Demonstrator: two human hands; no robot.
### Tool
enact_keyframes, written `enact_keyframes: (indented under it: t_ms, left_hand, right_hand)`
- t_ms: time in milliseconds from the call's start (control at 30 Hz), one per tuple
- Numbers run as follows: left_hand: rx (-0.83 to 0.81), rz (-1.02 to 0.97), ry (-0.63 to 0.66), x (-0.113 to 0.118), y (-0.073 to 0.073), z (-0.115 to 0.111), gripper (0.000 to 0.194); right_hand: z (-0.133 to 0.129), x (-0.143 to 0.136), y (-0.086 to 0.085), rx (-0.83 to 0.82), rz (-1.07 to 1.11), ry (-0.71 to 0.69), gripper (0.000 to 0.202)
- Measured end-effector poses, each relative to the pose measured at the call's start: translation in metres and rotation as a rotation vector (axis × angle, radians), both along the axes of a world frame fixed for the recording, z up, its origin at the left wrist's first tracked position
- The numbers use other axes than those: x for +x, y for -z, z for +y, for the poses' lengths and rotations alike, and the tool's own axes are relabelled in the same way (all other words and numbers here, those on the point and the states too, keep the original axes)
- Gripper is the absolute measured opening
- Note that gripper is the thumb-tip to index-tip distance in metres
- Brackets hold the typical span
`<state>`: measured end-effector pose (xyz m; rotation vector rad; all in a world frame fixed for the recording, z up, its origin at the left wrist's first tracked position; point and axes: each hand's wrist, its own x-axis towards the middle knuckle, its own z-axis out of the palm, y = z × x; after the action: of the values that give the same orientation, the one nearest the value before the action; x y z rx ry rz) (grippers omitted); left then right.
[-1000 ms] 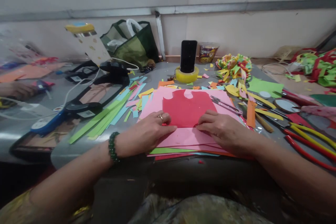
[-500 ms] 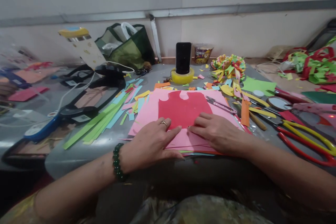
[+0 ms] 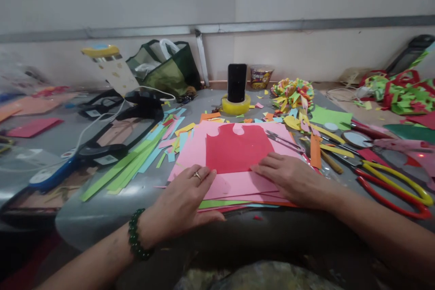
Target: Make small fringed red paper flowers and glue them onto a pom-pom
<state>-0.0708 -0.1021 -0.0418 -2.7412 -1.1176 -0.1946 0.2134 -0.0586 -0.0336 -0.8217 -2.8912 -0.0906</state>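
Observation:
A red sheet of paper (image 3: 239, 149) with notches cut in its far edge lies on a stack of pink paper (image 3: 244, 183). My left hand (image 3: 188, 195) rests at the sheet's near left corner, fingertips on the paper and thumb stretched out toward the stack's near edge. It is open. Flat on the near right corner lies my right hand (image 3: 288, 174), its fingers extended and touching the red sheet; its thumb is hard to make out. Small scissors (image 3: 285, 140) lie on the pink stack just beyond my right hand. Green and blue sheets show under the stack.
Paper strips (image 3: 136, 163) lie left of the stack, near a black frame (image 3: 118, 131). A phone (image 3: 237, 82) leans upright at a yellow tape roll (image 3: 236, 106). On the right are large red-and-yellow-handled scissors (image 3: 396, 186) and a paper-strip pompom (image 3: 294, 93).
My hands have moved apart along the red sheet's near edge, the left one toward me and to the left. More of that edge now shows. The view has tilted up slightly.

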Motion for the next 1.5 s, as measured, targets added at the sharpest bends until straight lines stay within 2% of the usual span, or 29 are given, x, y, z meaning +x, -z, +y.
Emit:
enact_keyframes:
  t_ms: [133, 233, 333, 467, 567, 667, 767, 1033, 1100, 1200, 1267, 1367, 1500]
  left_hand:
    - [0.022, 0.012, -0.012, 0.001, -0.001, -0.002, 0.077]
    - [0.037, 0.019, -0.031, 0.006, -0.003, -0.005, 0.089]
    - [-0.004, 0.086, -0.071, 0.016, -0.006, -0.006, 0.099]
    - [-0.034, 0.195, -0.132, 0.029, -0.009, -0.003, 0.099]
    - [-0.046, 0.218, -0.142, 0.032, -0.01, -0.001, 0.098]
    - [-0.063, 0.208, -0.15, 0.031, -0.01, -0.002, 0.098]
    - [-0.076, 0.19, -0.158, 0.03, -0.009, -0.002, 0.098]
    - [-0.045, 0.097, -0.141, 0.026, -0.005, -0.004, 0.094]
    - [-0.046, 0.089, -0.132, 0.024, -0.007, -0.001, 0.084]
    - [-0.085, 0.088, -0.113, 0.023, -0.013, 0.007, 0.046]
    - [-0.11, 0.094, -0.112, 0.024, -0.017, 0.013, 0.029]
    - [-0.143, 0.129, -0.133, 0.028, -0.021, 0.019, 0.023]
    - [-0.18, 0.19, -0.173, 0.033, -0.027, 0.019, 0.025]
  right_hand:
    - [-0.004, 0.014, -0.003, 0.044, -0.021, -0.014, 0.036]
    - [-0.007, 0.018, -0.007, 0.037, -0.049, 0.023, 0.031]
    - [-0.008, 0.004, -0.013, 0.003, -0.158, 0.084, 0.03]
    - [-0.007, -0.029, -0.02, -0.018, -0.271, 0.028, 0.046]
    - [-0.006, -0.041, -0.024, -0.074, -0.312, 0.016, 0.041]
    - [-0.005, -0.034, -0.026, -0.147, -0.297, 0.059, 0.035]
    - [-0.006, -0.019, -0.023, -0.198, -0.203, 0.093, 0.039]
    - [-0.008, 0.0, -0.013, -0.172, -0.071, 0.138, 0.036]
    - [-0.008, 0.001, -0.012, -0.147, -0.064, 0.156, 0.032]
    - [-0.011, 0.0, -0.009, -0.086, -0.07, 0.155, 0.029]
    - [-0.014, -0.002, -0.008, -0.053, -0.089, 0.125, 0.029]
    - [-0.019, -0.007, -0.01, -0.072, -0.154, 0.138, 0.033]
    - [-0.019, -0.014, -0.019, -0.162, -0.23, 0.212, 0.036]
